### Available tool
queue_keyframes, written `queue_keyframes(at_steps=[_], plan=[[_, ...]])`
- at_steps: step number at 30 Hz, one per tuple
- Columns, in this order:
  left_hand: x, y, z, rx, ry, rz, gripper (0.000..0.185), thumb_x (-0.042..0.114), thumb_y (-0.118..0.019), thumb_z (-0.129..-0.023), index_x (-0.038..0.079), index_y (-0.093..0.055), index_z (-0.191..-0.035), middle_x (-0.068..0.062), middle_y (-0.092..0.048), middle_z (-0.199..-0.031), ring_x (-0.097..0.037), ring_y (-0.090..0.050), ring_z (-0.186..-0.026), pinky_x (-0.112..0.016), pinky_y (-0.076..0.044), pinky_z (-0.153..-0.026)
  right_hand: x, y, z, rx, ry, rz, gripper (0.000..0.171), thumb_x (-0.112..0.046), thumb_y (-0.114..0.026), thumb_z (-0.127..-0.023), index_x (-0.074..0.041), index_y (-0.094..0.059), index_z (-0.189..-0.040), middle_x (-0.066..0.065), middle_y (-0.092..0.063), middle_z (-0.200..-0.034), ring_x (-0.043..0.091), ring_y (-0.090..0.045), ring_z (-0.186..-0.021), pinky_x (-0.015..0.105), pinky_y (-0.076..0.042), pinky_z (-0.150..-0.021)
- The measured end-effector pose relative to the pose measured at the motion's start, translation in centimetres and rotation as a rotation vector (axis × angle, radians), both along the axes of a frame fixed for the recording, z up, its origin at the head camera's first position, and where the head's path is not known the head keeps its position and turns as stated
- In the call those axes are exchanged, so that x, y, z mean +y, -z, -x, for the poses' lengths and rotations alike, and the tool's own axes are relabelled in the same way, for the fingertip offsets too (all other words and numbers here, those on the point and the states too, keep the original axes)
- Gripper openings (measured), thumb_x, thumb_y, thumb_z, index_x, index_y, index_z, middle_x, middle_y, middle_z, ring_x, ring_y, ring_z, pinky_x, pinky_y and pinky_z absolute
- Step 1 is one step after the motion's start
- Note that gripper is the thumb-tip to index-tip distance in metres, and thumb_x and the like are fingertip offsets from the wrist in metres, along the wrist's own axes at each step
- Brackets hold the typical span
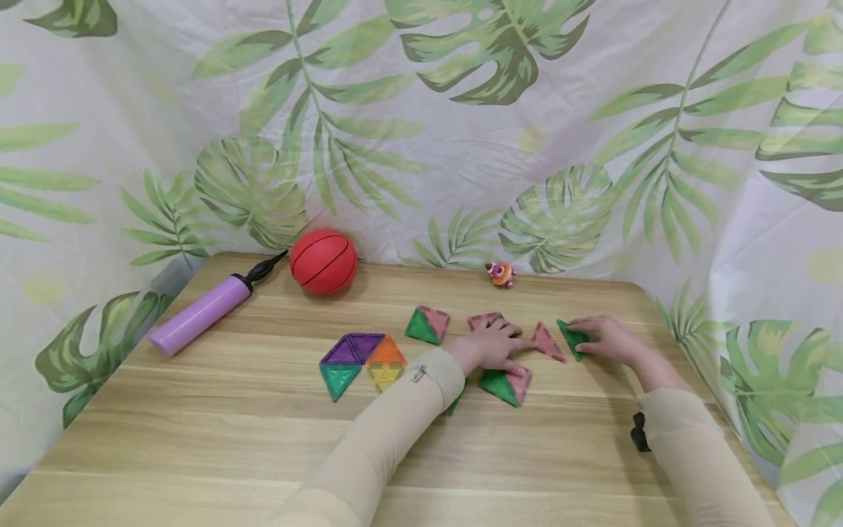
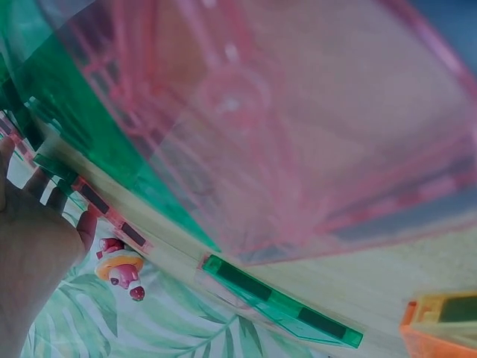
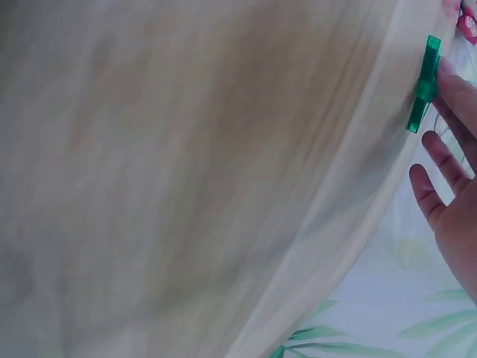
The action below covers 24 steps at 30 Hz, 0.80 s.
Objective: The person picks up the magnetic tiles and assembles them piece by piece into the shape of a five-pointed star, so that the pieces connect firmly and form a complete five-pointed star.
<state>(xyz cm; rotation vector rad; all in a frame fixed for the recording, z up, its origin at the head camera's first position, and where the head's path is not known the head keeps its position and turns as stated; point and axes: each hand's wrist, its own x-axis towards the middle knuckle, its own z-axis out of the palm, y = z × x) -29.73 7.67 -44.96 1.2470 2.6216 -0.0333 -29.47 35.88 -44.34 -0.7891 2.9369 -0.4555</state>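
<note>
My left hand (image 1: 503, 344) lies flat on the wooden table (image 1: 230, 439), its fingers resting over a pink triangle tile (image 1: 483, 320) and reaching toward another pink triangle (image 1: 548, 341). My right hand (image 1: 593, 339) touches a green triangle tile (image 1: 570, 337) with straight fingers; the right wrist view shows that green tile (image 3: 424, 83) edge-on against a fingertip (image 3: 449, 77). A green-and-pink tile pair (image 1: 506, 384) lies just below my left wrist, and another (image 1: 426, 325) sits to its left. The left wrist view is filled by a pink tile (image 2: 298, 112) with a green tile (image 2: 283, 306) beyond it.
A flat cluster of purple, orange, green and yellow triangles (image 1: 361, 359) lies left of centre. A red ball (image 1: 323, 260) and a purple pump (image 1: 200, 311) sit at the back left, a small toy figure (image 1: 500, 274) at the back. Leaf-print cloth surrounds the table.
</note>
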Motion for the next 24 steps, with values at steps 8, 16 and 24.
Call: queue_keyframes(at_steps=[8,16,24], plan=[[0.0,-0.1,-0.3,-0.005,-0.002,0.0,0.067,0.064,-0.041,-0.088,0.041,-0.023,-0.148,0.003,-0.026,-0.154,-0.023,-0.018,-0.142,-0.047,-0.014,-0.114,-2.0,-0.1,0.1,0.001,-0.065,-0.021,0.043,-0.014,-0.072,-0.082,0.001,-0.061,-0.121,0.023,-0.055,-0.129,0.047,-0.047,-0.116,0.06,-0.034,-0.097],[-0.8,-0.8,-0.2,-0.033,0.019,-0.05,0.069,0.061,-0.045,-0.089,0.035,-0.024,-0.149,-0.001,-0.024,-0.155,-0.028,-0.017,-0.143,-0.051,-0.014,-0.114,-3.0,-0.9,0.3,0.001,-0.081,0.067,0.044,-0.009,-0.071,-0.082,0.005,-0.059,-0.122,0.029,-0.054,-0.126,0.049,-0.047,-0.117,0.06,-0.035,-0.098],[-4.3,-3.3,0.6,-0.094,-0.034,-0.193,0.071,0.053,-0.054,-0.089,0.031,-0.024,-0.15,-0.005,-0.023,-0.156,-0.03,-0.018,-0.143,-0.054,-0.016,-0.112,-5.5,-3.9,0.1,0.006,-0.036,0.103,0.047,-0.016,-0.072,-0.084,-0.002,-0.058,-0.126,0.024,-0.053,-0.13,0.044,-0.043,-0.123,0.059,-0.034,-0.1]])
